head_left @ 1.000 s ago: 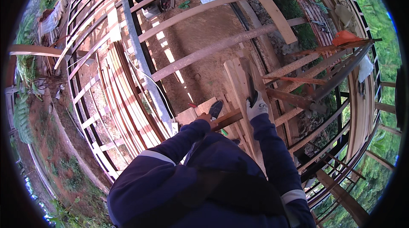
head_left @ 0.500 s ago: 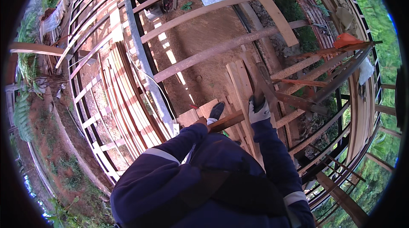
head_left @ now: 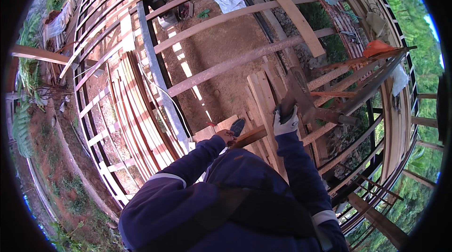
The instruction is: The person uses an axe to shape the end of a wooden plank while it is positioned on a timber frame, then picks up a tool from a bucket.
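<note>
My right hand (head_left: 286, 122), in a pale glove with dark fingers, is closed round the dark handle of what looks like a handsaw (head_left: 297, 89). Its brownish blade is blurred and points away from me. Just left of it, long light boards (head_left: 260, 99) stretch away from me. My bare left hand (head_left: 226, 136) has its fingers curled together, close to the near-left end of a short brown plank (head_left: 250, 136). Whatever those fingers may pinch is too small to make out. The plank lies crosswise before my body, its right end by the light boards.
My shoe (head_left: 237, 126) is beyond the plank. Curved beams (head_left: 235, 74) span the frame ahead over bare soil. Stacked strips (head_left: 134, 106) lie left, beside a grey metal beam (head_left: 157, 68) and white cable. A dark pipe (head_left: 372, 87) and orange cloth (head_left: 378, 47) are at right.
The handsaw has swung rightward, away from the light boards, and my right hand has shifted slightly. My left hand has lifted off the plank's end, its fingers drawn together. The view has shifted slightly.
</note>
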`<action>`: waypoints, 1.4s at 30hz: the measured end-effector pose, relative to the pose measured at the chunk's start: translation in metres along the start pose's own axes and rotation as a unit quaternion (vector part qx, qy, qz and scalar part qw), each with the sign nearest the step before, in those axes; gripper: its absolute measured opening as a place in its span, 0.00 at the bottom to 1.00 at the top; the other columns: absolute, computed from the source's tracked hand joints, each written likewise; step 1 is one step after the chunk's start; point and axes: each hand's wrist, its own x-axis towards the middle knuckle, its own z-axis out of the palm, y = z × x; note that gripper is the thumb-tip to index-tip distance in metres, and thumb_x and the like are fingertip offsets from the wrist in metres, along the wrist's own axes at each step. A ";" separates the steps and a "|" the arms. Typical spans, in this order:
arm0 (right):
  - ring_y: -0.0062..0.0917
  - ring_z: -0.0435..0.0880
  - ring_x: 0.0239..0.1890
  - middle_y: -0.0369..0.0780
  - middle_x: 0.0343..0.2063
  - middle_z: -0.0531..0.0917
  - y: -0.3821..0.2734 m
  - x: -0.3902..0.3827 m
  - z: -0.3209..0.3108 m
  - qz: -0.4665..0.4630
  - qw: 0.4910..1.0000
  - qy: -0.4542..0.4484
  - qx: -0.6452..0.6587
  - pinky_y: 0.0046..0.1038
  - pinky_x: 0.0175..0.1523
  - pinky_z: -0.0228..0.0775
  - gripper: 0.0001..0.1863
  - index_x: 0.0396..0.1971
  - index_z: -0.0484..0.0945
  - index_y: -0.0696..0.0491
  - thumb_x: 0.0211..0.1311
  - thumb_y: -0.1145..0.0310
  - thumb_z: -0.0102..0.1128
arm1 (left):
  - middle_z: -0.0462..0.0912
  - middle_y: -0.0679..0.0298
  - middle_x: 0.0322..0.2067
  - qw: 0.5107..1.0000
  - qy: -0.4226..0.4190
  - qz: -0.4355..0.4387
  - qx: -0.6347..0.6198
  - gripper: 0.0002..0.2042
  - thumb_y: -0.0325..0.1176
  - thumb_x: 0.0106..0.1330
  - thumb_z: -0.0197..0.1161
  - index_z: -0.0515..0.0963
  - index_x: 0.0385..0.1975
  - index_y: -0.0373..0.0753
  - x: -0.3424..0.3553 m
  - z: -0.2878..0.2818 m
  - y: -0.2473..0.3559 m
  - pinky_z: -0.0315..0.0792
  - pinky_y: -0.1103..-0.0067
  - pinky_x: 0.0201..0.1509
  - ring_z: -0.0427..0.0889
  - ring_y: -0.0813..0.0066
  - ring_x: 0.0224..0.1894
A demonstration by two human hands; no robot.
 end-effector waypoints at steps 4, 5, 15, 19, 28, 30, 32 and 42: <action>0.44 0.78 0.43 0.53 0.39 0.78 0.020 0.005 0.012 0.206 0.885 -0.331 -0.255 0.39 0.49 0.68 0.28 0.51 0.64 0.60 0.56 0.57 0.55 | 0.80 0.52 0.36 0.997 -0.051 0.007 0.065 0.12 0.26 0.60 0.59 0.70 0.42 0.30 -0.004 0.001 -0.005 0.77 0.75 0.42 0.82 0.65 0.37; 0.44 0.78 0.43 0.52 0.39 0.78 0.023 0.007 0.010 0.199 0.904 -0.301 -0.228 0.39 0.50 0.68 0.27 0.50 0.65 0.60 0.56 0.57 0.55 | 0.81 0.54 0.35 0.993 -0.040 0.006 0.112 0.11 0.26 0.60 0.59 0.70 0.41 0.31 -0.008 0.002 -0.008 0.77 0.76 0.41 0.83 0.66 0.36; 0.44 0.79 0.40 0.54 0.36 0.79 -0.005 -0.005 -0.002 0.025 0.995 -0.042 -0.086 0.37 0.43 0.71 0.24 0.48 0.67 0.62 0.55 0.64 0.57 | 0.82 0.60 0.28 0.953 -0.005 0.098 0.285 0.12 0.35 0.58 0.61 0.77 0.36 0.32 -0.008 -0.004 -0.023 0.76 0.79 0.35 0.82 0.74 0.29; 0.44 0.77 0.45 0.54 0.41 0.78 0.021 0.004 0.016 0.191 0.885 -0.339 -0.256 0.39 0.52 0.67 0.29 0.49 0.67 0.62 0.55 0.55 0.54 | 0.82 0.60 0.27 0.908 0.069 0.116 0.398 0.12 0.37 0.59 0.58 0.78 0.35 0.34 -0.010 0.004 0.005 0.74 0.80 0.33 0.81 0.75 0.27; 0.35 0.82 0.28 0.45 0.25 0.80 0.026 -0.113 -0.057 0.232 0.956 -0.173 -0.045 0.32 0.34 0.74 0.19 0.40 0.69 0.57 0.48 0.66 0.60 | 0.78 0.61 0.22 0.898 0.036 0.275 0.341 0.10 0.32 0.62 0.51 0.77 0.39 0.39 -0.004 0.061 0.073 0.71 0.78 0.31 0.77 0.75 0.25; 0.32 0.82 0.24 0.43 0.22 0.79 0.033 -0.135 -0.071 0.207 0.964 -0.139 -0.090 0.30 0.32 0.73 0.18 0.38 0.69 0.57 0.47 0.68 0.61 | 0.79 0.58 0.23 0.866 0.050 0.322 0.379 0.10 0.34 0.62 0.51 0.77 0.39 0.39 0.010 0.077 0.081 0.71 0.75 0.33 0.78 0.70 0.27; 0.29 0.81 0.20 0.43 0.21 0.79 0.052 -0.158 -0.076 0.296 0.937 -0.170 -0.070 0.28 0.28 0.73 0.18 0.38 0.69 0.56 0.46 0.68 0.60 | 0.79 0.55 0.24 0.827 0.057 0.370 0.420 0.10 0.36 0.63 0.52 0.76 0.38 0.40 0.031 0.093 0.090 0.72 0.72 0.34 0.79 0.65 0.29; 0.42 0.79 0.35 0.49 0.28 0.79 0.040 -0.157 -0.077 0.226 0.945 -0.178 -0.158 0.36 0.39 0.71 0.18 0.37 0.71 0.59 0.46 0.66 0.61 | 0.80 0.49 0.32 0.760 0.097 0.355 0.536 0.15 0.43 0.61 0.52 0.78 0.32 0.37 0.079 0.103 0.111 0.71 0.66 0.43 0.78 0.51 0.38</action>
